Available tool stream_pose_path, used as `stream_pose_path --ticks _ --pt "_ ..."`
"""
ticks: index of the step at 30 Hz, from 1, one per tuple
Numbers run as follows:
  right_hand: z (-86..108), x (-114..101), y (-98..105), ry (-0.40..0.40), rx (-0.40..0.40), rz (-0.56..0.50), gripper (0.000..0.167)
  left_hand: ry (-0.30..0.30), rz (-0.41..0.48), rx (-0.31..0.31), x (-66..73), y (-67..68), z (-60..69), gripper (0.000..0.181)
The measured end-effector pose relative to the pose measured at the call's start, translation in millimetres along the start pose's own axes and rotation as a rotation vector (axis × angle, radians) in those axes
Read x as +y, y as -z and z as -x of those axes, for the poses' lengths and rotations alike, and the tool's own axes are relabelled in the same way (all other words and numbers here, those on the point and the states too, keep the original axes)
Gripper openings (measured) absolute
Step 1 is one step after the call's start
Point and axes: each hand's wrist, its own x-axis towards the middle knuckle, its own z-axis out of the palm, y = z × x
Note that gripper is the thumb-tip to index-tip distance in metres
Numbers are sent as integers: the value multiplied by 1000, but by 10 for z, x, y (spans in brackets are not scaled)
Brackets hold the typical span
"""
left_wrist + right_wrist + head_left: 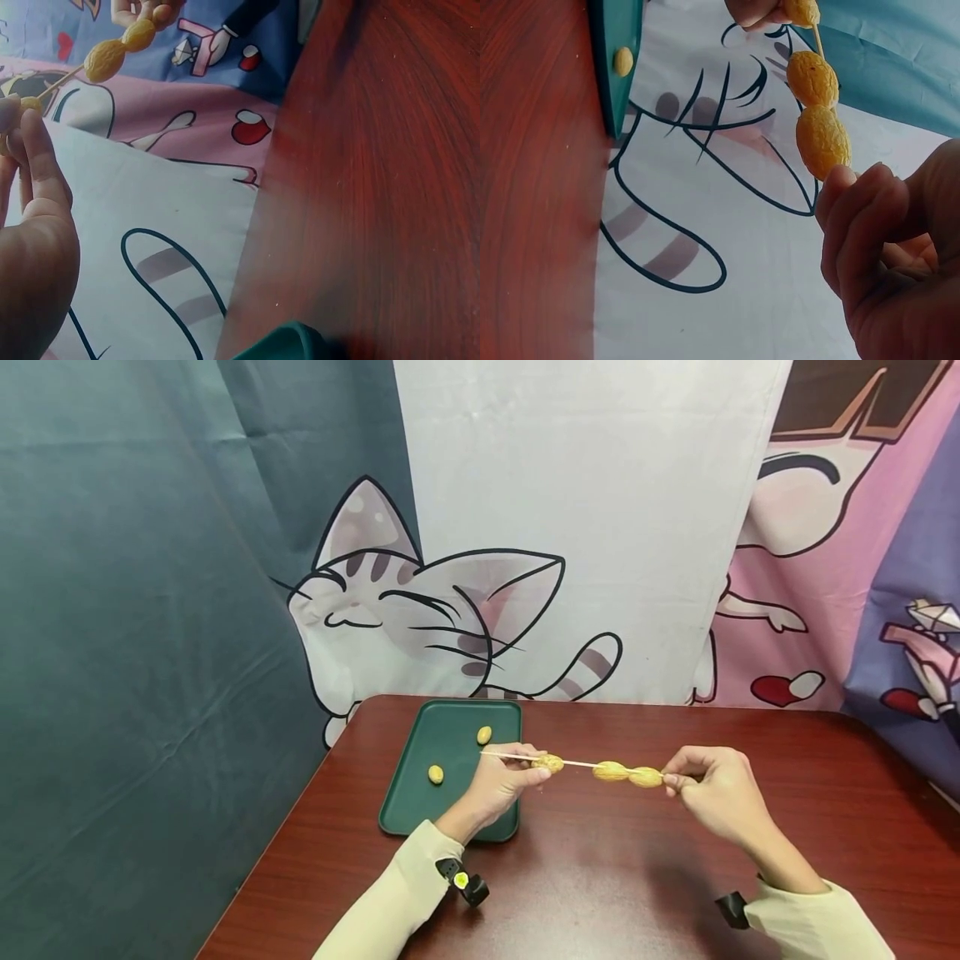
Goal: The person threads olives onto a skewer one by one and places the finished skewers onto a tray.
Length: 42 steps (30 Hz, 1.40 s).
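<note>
Yellow pieces point(611, 771) on a skewer point(580, 764), mostly right of the tray point(412, 797) in head view — left hand point(504, 783) pinching one, right hand point(718, 792) the skewer's end. Left wrist: two pieces between the hands. Right wrist: loose piece point(622, 61) on the tray.

Soft, fairly even light is falling across my work, and a faint, blurry shadow is darkening the surface point(592, 860) well to the right of the tray point(408, 806). A pale glare is spreading between that shadow and the tray. In the right wrist view, my right hand point(889, 292) is looking dim, while the cloth backdrop point(780, 315) behind the tray is showing brighter. The left wrist view is looking slightly hazy.
</note>
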Motion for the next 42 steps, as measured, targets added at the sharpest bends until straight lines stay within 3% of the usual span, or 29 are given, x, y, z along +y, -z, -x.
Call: stream_pose_path --ticks 8,20,31,39,42 --pt "-18 -33 -19 11 -8 0 25 -14 32 15 -11 -43 18 44" --pt "19 -28 -70 -16 -22 -9 23 18 30 28 -70 -85 40 46" --pt "13 -77 -117 -21 -14 -16 23 1 42 19 -74 -87 23 25" --pt "-5 -116 -147 -24 -15 -16 21 1 34 6 -38 -100 1 39" --pt "-8 -136 -148 -13 -7 -18 22 10 24 16 -16 -116 1 28"
